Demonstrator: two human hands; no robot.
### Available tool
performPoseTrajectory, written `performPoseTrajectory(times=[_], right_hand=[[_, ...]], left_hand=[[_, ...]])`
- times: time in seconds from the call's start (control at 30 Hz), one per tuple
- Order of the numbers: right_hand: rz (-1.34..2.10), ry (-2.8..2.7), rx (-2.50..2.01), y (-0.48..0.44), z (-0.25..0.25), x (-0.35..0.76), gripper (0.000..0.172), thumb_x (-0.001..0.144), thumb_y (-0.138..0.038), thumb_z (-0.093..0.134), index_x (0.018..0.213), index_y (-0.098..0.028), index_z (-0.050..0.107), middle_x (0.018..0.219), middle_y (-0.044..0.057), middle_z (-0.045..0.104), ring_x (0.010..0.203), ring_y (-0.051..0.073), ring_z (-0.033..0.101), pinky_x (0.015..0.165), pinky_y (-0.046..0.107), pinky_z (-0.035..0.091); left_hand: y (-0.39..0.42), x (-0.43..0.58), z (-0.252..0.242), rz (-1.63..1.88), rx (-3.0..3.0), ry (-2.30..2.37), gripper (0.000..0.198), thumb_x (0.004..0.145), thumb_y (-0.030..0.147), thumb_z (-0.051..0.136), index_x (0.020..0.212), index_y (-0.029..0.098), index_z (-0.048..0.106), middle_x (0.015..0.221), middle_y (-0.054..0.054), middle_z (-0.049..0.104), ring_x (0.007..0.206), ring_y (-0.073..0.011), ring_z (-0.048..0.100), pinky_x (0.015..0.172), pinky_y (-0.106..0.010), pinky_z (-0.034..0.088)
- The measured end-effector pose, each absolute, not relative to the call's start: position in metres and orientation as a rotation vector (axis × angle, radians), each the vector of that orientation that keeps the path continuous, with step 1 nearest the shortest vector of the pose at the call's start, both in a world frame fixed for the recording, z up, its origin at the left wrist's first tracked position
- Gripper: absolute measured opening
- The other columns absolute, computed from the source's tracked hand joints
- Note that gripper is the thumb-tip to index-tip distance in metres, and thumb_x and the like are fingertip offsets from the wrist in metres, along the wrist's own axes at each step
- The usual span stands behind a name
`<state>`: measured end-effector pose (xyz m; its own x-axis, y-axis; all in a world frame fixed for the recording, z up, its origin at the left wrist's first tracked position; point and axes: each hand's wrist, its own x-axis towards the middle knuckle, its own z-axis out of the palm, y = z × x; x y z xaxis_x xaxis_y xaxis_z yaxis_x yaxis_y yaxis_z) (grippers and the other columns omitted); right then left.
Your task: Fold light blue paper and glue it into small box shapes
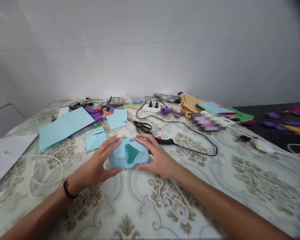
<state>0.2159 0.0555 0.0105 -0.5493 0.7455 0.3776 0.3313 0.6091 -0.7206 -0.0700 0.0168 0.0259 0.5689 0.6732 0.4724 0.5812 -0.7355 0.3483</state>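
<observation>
A half-folded light blue paper piece (128, 153) sits on the patterned table in front of me, open at the top like a small box. My left hand (99, 163) grips its left side, thumb at the front edge and fingers over the top; a ring shows on one finger. My right hand (156, 156) presses its right side the same way, fingers curved over the top edge. Both hands rest on the tabletop.
Light blue sheets (64, 127) and smaller folded pieces (95, 138) lie to the left, with a white cable (47, 167) looped nearby. Black scissors (142, 127), a black cord (202, 140), a power strip (151, 107), purple scraps and stacked coloured paper (216, 110) sit behind.
</observation>
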Motion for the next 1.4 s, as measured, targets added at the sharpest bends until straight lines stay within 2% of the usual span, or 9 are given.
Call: performPoseTrajectory(times=[0.13,0.27,0.4,0.47,0.53,0.67,0.83,1.07,1.4], right_hand=[[0.855,-2.096,-0.890,0.047,0.016,0.213,0.096,0.074,-0.048,0.092,0.157,-0.038,0.045,0.167,0.010,0.027,0.154,0.036,0.033,0.116,0.050,0.047],[1.030,-1.930,-0.851,0.043,0.017,0.210,0.086,0.075,-0.047,0.092,0.151,-0.038,0.053,0.173,0.007,0.018,0.156,0.035,0.028,0.104,0.042,0.056],[1.279,-1.674,-0.834,0.045,0.012,0.207,0.088,0.083,-0.040,0.085,0.159,-0.038,0.040,0.153,0.012,0.051,0.124,0.026,0.062,0.096,0.040,0.058],[1.401,-1.574,-0.839,0.047,0.011,0.206,0.098,0.081,-0.037,0.086,0.162,-0.036,0.031,0.132,0.009,0.065,0.105,0.022,0.069,0.091,0.038,0.059],[1.470,-1.548,-0.865,0.047,0.012,0.205,0.090,0.078,-0.035,0.087,0.156,-0.030,0.042,0.115,0.006,0.069,0.095,0.020,0.069,0.086,0.035,0.058],[1.528,-1.547,-0.912,0.045,0.016,0.204,0.054,0.075,-0.035,0.088,0.123,-0.022,0.067,0.098,0.002,0.069,0.081,0.016,0.065,0.074,0.029,0.055],[1.625,-1.455,-0.881,0.042,0.016,0.204,0.040,0.068,-0.037,0.094,0.093,-0.018,0.069,0.083,-0.001,0.068,0.075,0.015,0.064,0.068,0.026,0.052],[1.782,-1.573,-0.927,0.042,0.014,0.202,0.044,0.071,-0.049,0.090,0.098,-0.017,0.079,0.098,0.007,0.081,0.087,0.023,0.074,0.084,0.038,0.059],[1.704,-1.642,-0.952,0.040,0.012,0.202,0.041,0.076,-0.053,0.085,0.094,-0.016,0.078,0.096,0.006,0.081,0.083,0.022,0.073,0.078,0.035,0.059]], left_hand=[[0.018,-0.068,0.024,1.044,2.597,1.103,0.068,0.096,0.020,0.070,0.157,0.037,0.043,0.166,-0.014,0.035,0.156,-0.0353,0.035,0.124,-0.060,0.039],[0.019,-0.067,0.021,1.121,2.079,1.163,0.067,0.094,0.024,0.071,0.154,0.036,0.045,0.165,-0.013,0.039,0.151,-0.0340,0.044,0.108,-0.050,0.058],[0.020,-0.064,0.023,1.018,1.553,1.141,0.068,0.086,0.033,0.079,0.147,0.028,0.050,0.147,-0.014,0.063,0.131,-0.0321,0.065,0.095,-0.042,0.064],[0.021,-0.063,0.024,1.026,1.501,1.164,0.050,0.081,0.036,0.082,0.127,0.024,0.066,0.144,-0.012,0.065,0.123,-0.0306,0.069,0.094,-0.039,0.063],[0.022,-0.063,0.024,1.027,1.497,1.162,0.035,0.079,0.038,0.083,0.108,0.021,0.072,0.134,-0.010,0.071,0.114,-0.0283,0.071,0.090,-0.036,0.062],[0.021,-0.063,0.022,0.980,1.481,1.136,0.029,0.084,0.045,0.080,0.096,0.020,0.071,0.089,-0.003,0.076,0.081,-0.0209,0.071,0.070,-0.030,0.059],[0.017,-0.061,0.021,0.920,1.464,1.138,0.037,0.082,0.048,0.082,0.103,0.020,0.073,0.099,-0.004,0.079,0.087,-0.0239,0.073,0.074,-0.034,0.061],[0.016,-0.061,0.021,0.921,1.472,1.186,0.037,0.084,0.050,0.081,0.102,0.020,0.070,0.098,-0.005,0.078,0.087,-0.0249,0.073,0.073,-0.035,0.060],[0.018,-0.062,0.019,0.842,1.649,1.252,0.041,0.082,0.056,0.079,0.095,0.020,0.064,0.087,-0.004,0.074,0.078,-0.0243,0.072,0.063,-0.032,0.058]])
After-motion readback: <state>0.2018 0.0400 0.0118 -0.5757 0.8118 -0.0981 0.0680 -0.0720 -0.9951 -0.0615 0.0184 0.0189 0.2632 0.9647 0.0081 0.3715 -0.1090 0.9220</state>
